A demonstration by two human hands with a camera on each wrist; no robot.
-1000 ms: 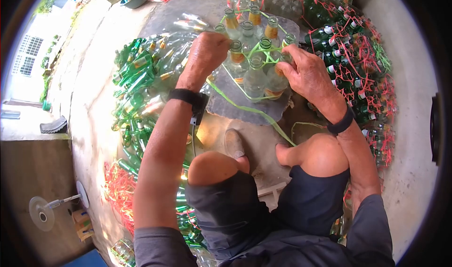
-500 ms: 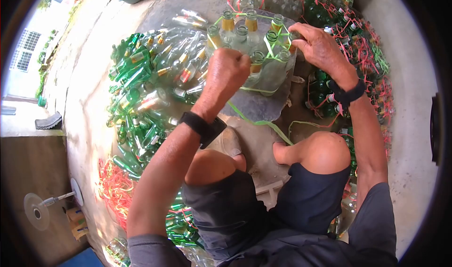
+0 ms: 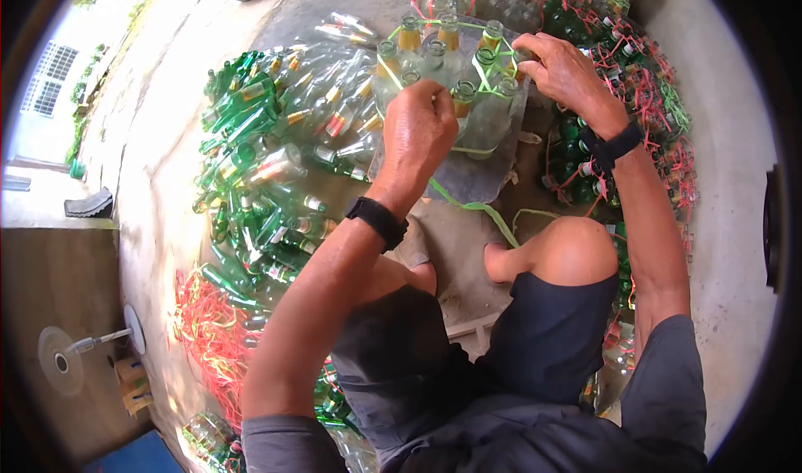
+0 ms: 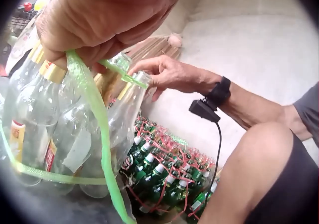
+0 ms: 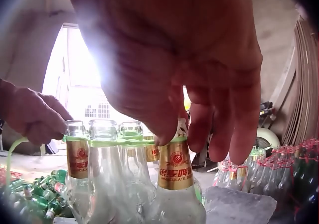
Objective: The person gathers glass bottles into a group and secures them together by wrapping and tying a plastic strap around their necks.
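Observation:
A cluster of clear glass bottles (image 3: 487, 126) stands upright on a grey slab (image 3: 472, 179), several with gold neck labels (image 5: 175, 166). Green strap (image 3: 474, 204) runs between the necks and around the lower bodies. In front of the cluster, my left hand (image 3: 415, 135) has its fingers curled round the strap (image 4: 102, 129), which hangs down from the fist. My right hand (image 3: 568, 76) holds the neck of the bottle at the right corner between thumb and fingers, by the green strap (image 5: 134, 141); its other fingers hang beside that neck. Some necks are hidden behind my hands.
Loose green and clear bottles (image 3: 251, 151) lie heaped on the left, with tangled red strap (image 3: 213, 327) below them. Upright bottles bound in red strap (image 3: 639, 139) stand along the right, before a pale wall (image 3: 731, 181). My knees are close below the slab.
My left hand has moved from the cluster's left side to its front, nearer me. My right hand has moved up and right to the corner bottle's neck. The view has shifted slightly.

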